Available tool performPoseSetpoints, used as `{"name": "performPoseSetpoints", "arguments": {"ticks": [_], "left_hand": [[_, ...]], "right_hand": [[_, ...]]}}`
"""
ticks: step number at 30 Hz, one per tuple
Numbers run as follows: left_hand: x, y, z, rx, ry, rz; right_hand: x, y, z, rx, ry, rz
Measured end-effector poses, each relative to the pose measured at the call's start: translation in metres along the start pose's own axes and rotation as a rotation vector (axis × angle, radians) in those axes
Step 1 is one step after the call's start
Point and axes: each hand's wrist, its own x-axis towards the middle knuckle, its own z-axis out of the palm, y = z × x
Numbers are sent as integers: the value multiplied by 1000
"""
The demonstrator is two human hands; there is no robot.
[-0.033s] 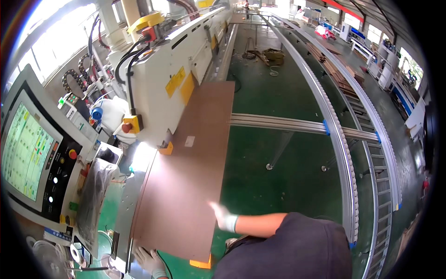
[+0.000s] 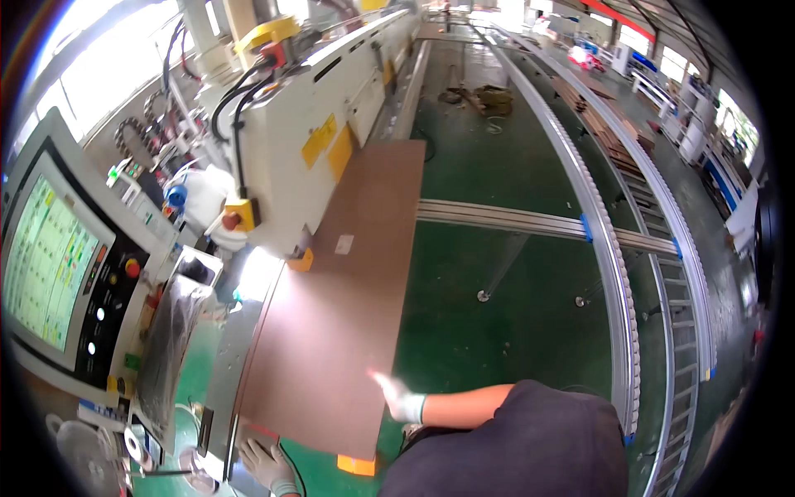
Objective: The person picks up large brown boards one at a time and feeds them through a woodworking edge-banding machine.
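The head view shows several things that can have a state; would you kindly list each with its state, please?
White machine: running or not, cannot tell
Brown panel: lying flat, partly hidden by the machine
Left hand: gloved, open, at the panel's near end
Right hand: gloved, blurred, at the panel's right edge; grip unclear
Screen: lit
White console buttons: lit
Red console knob: pressed or not, cannot tell
Plastic sheet: crumpled
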Motion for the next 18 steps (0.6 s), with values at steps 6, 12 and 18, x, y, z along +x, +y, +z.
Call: {"name": "performPoseSetpoints", "arguments": {"ticks": [6, 12, 18], "left_hand": [[12, -2, -19, -25, 14, 104], [9, -11, -16, -41, 43, 16], [12, -2, -20, -20, -13, 50]], "right_hand": [[18, 22, -1, 84, 235, 64], [-3, -48, 16, 403, -119, 132], [29, -42, -2, 186, 213, 74]]}}
